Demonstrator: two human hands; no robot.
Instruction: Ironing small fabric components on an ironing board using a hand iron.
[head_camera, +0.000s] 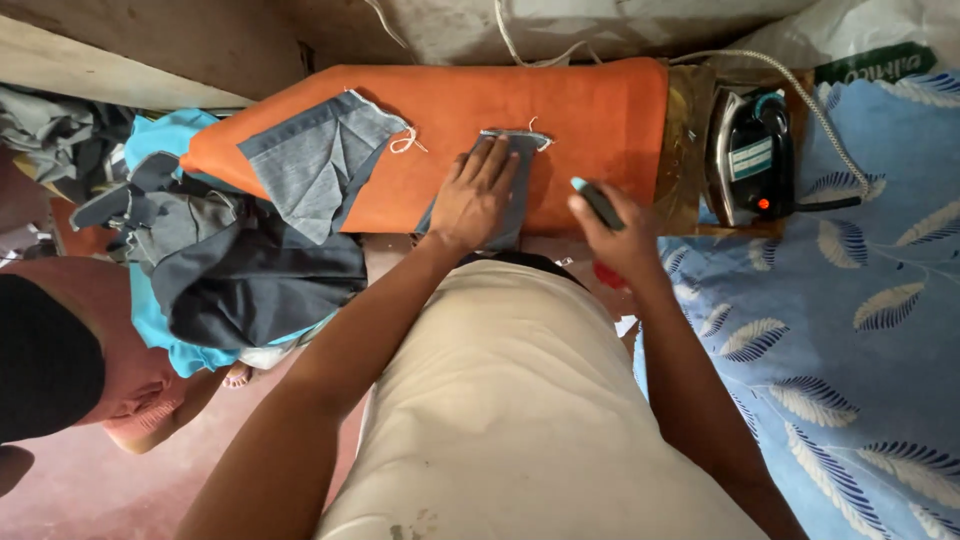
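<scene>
The left hand (478, 196) lies flat and open on a small grey cloth (520, 170) on the orange board (560, 110). The right hand (620, 235) grips a small tool (598, 203). The cloth looks ready for pressing; the iron (750, 160) stands nearby.

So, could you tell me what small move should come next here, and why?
Probably bring the tool in the right hand over to the denim strip. The left hand already presses that strip flat on the orange board, and the tool hovers just beside it.
</scene>
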